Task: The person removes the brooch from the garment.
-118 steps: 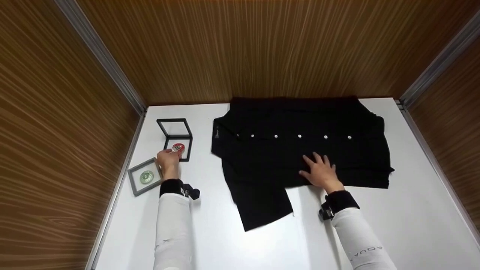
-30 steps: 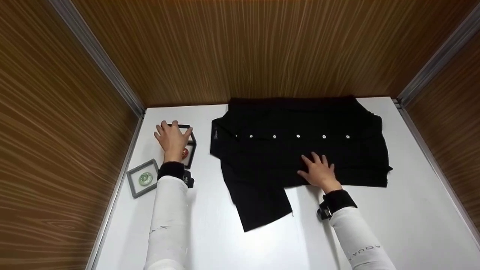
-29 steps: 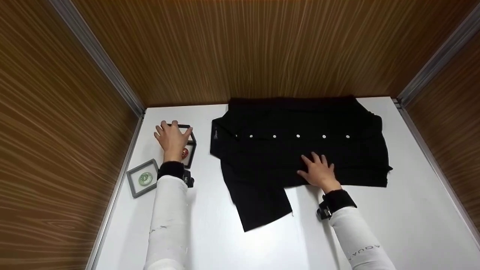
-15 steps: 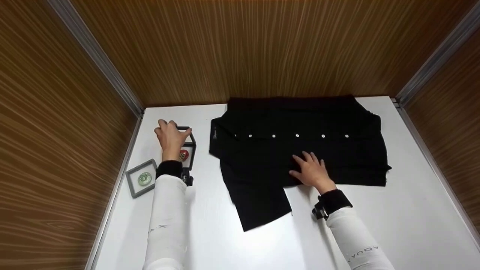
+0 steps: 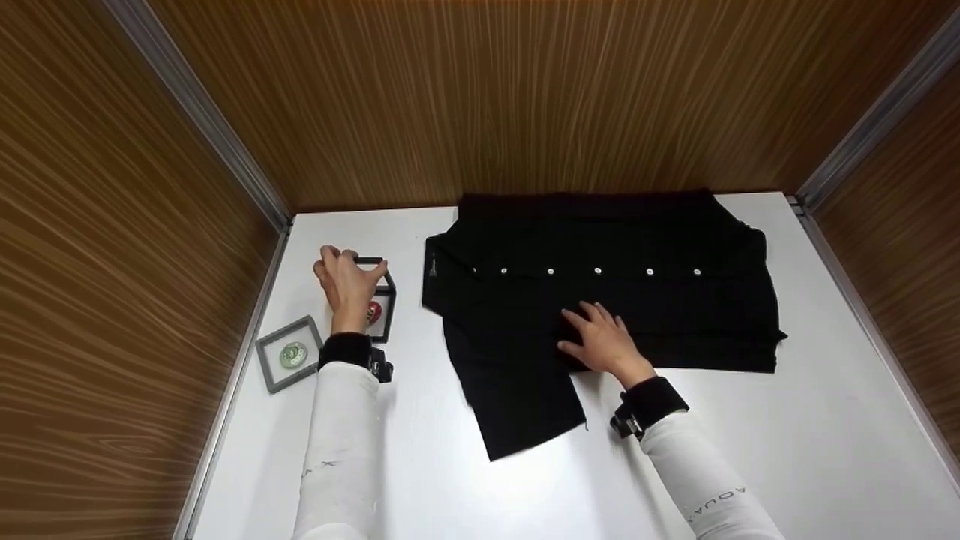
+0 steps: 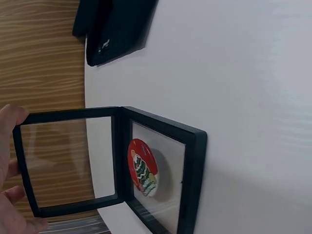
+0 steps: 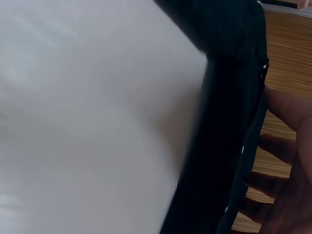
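My left hand (image 5: 349, 292) holds the raised lid of a black-rimmed display frame (image 6: 117, 161) by its outer edges, thumb at one corner and fingertips at the other in the left wrist view. The frame stands hinged apart. Between its clear film, the lower half bears a round red badge (image 6: 143, 168) with a tree picture. My right hand (image 5: 600, 341) lies over the lower front of a black button shirt (image 5: 517, 330), fingers spread. Whether its fingers press the cloth is hard to tell.
A grey-rimmed display frame (image 5: 265, 367) with a round green badge (image 5: 293, 355) lies beside my left wrist. The shirt spreads over the middle and right of the white table (image 5: 450, 480). Wood-patterned walls (image 5: 480, 97) enclose the back and sides.
Earlier my left hand was at the red badge; it has since moved up to the frame's lid, its fingers drawing in on it. My right hand has slid left across the shirt.
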`<state>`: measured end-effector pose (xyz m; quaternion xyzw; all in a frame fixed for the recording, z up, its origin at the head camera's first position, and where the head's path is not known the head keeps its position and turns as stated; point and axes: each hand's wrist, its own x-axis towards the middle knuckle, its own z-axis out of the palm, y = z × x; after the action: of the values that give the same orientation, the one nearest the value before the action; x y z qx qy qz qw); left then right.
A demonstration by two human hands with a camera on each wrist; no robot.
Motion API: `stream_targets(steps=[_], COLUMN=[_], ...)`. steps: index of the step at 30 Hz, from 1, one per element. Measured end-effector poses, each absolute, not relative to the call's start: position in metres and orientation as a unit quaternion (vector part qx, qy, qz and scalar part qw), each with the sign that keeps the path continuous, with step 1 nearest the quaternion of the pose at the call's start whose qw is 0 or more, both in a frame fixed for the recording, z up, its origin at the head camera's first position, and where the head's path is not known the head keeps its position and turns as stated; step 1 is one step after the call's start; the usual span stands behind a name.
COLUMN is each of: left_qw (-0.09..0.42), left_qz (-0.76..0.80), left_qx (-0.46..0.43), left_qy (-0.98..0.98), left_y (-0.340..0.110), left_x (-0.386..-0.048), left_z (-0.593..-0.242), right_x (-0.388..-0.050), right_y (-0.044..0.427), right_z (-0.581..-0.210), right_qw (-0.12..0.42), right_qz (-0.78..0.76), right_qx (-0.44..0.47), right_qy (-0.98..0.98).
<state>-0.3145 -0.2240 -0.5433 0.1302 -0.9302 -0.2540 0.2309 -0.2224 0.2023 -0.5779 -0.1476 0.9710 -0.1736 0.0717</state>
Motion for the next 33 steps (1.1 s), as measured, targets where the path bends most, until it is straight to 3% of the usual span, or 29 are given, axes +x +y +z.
stream_targets(steps=[14,23,33], left_qw=[0.261,0.209,0.111], left_qz=[-0.235,-0.222,-0.193], left_qx=[0.138,0.17,0.196], left_qy=[-0.926,-0.937,-0.955], left_y=[-0.218,-0.211,-0.206], left_x=[-0.291,-0.274,-0.257], left_z=[-0.559,-0.556,-0.55], right_x=[-0.222,-0.218,-0.213], right_y=[0.193,0.19,0.184], right_z=[-0.577,-0.574,-0.573], right_qw=[0.064,0.093,0.102], right_qz=[-0.184,-0.192,-0.193], right_qx=[-0.162,-0.178,-0.19], right_qy=[0.967,0.961,0.957])
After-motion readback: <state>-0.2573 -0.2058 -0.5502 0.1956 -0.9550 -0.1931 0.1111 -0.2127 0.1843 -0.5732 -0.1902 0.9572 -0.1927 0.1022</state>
